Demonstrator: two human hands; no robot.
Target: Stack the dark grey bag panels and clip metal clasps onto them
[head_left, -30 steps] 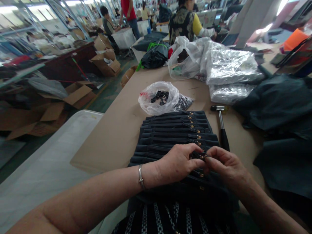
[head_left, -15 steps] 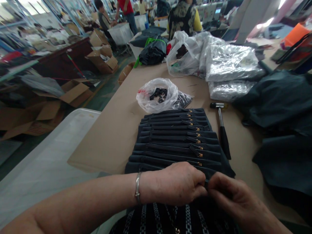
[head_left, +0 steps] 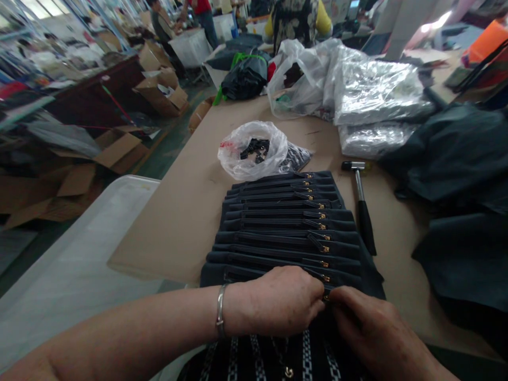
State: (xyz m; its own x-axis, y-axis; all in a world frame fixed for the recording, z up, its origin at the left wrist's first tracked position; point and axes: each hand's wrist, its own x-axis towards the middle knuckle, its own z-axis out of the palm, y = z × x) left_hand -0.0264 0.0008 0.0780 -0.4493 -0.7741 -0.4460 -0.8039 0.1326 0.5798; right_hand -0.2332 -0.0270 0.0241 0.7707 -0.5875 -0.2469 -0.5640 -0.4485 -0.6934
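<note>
A stack of overlapping dark fabric pieces with zippers (head_left: 278,227) lies in front of me, gold sliders lined up along its right side. My left hand (head_left: 278,299), with a silver bangle at the wrist, is closed at the nearest zippered piece, fingertips pinched on its edge. Close against it, my right hand (head_left: 369,323) pinches by a gold zipper slider (head_left: 326,297) that shows between the two hands. Their fingers hide most of what they grip. Beyond the stack sits a clear plastic bag (head_left: 234,159) holding small black zipper pulls (head_left: 254,148).
A black-handled hammer (head_left: 364,211) lies right of the stack. Dark fabric (head_left: 468,254) is heaped at the right, with shiny plastic-wrapped packs (head_left: 377,95) behind. A white bin (head_left: 130,211) stands left of the table (head_left: 174,211). Cardboard boxes (head_left: 162,92) and people are farther off.
Both hands have shifted slightly left, staying close together. The gold slider between them now shows, and so does another just above them. The view has tilted a little downward.
</note>
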